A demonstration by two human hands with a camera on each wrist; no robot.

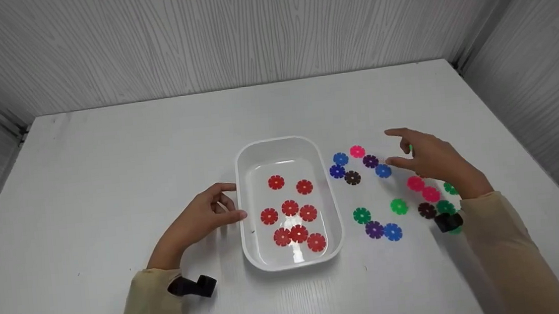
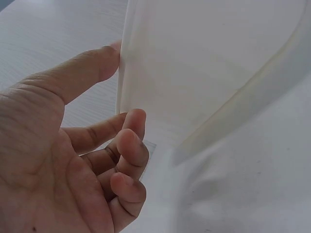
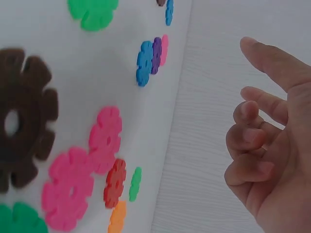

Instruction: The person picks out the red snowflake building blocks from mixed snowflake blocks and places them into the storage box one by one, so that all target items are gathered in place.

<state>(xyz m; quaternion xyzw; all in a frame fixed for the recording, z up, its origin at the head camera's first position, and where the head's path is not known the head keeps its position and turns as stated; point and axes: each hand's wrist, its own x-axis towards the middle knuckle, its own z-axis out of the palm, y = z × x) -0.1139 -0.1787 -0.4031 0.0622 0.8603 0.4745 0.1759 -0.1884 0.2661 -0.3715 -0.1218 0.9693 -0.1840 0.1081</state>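
Note:
My left hand [image 1: 208,211] holds the left side of a white tray [image 1: 331,193], thumb on the rim and the other fingers at its outer wall. In the left wrist view the tray's outer wall [image 2: 194,63] stands beside the curled fingertips [image 2: 132,148]. Several red notched discs [image 1: 290,207] lie flat inside the tray. My right hand [image 1: 434,158] hovers above loose discs, thumb and forefinger spread apart, with nothing between them. Nearest its thumb is a blue disc [image 1: 383,170]. The right wrist view shows a red disc [image 3: 115,183] beside pink discs [image 3: 106,140], mostly hidden by the hand in the head view.
Right of the tray, discs of mixed colours lie scattered: a pink disc [image 1: 357,151], a purple disc [image 1: 374,229], a bright green disc [image 1: 399,206], a dark brown disc [image 1: 427,210] and an orange disc [image 3: 117,218]. Grey wood-grain panels [image 1: 248,33] enclose the white table [image 1: 108,167].

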